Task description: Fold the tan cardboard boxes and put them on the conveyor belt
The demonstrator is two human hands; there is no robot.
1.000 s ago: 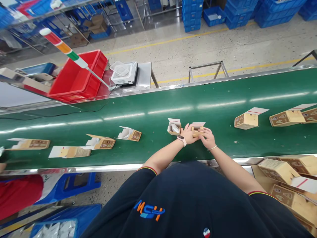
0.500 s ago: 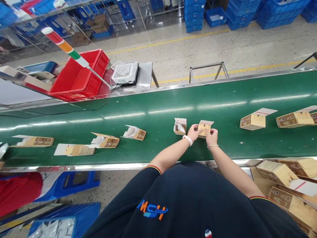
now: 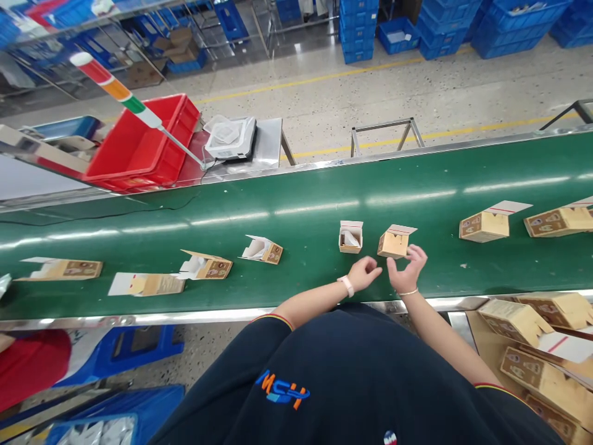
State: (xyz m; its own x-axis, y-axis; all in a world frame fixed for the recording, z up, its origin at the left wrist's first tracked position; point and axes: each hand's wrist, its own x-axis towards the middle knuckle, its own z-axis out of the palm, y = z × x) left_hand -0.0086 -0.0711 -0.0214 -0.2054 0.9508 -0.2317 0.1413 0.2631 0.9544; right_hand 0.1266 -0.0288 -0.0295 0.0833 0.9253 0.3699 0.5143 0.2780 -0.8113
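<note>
A small tan carton (image 3: 393, 243) with its flap up rests on the green conveyor belt (image 3: 296, 204). My right hand (image 3: 407, 267) hovers just below it, fingers spread and empty. My left hand (image 3: 365, 272) is beside it to the left, fingers loosely curled, holding nothing. An open carton with a white insert (image 3: 351, 237) sits just left of the tan one.
More open cartons lie along the belt at the left (image 3: 204, 266) and right (image 3: 484, 225). A stack of flat-packed cartons (image 3: 532, 334) sits at the lower right. Behind the belt stand a red bin (image 3: 139, 145), a scale (image 3: 230, 137) and blue crates. A person's red sleeve (image 3: 32, 364) is at the lower left.
Both hands let go of the tan carton and drew back toward me. The carton now sits free on the belt, and the cartons have shifted a little rightward in view.
</note>
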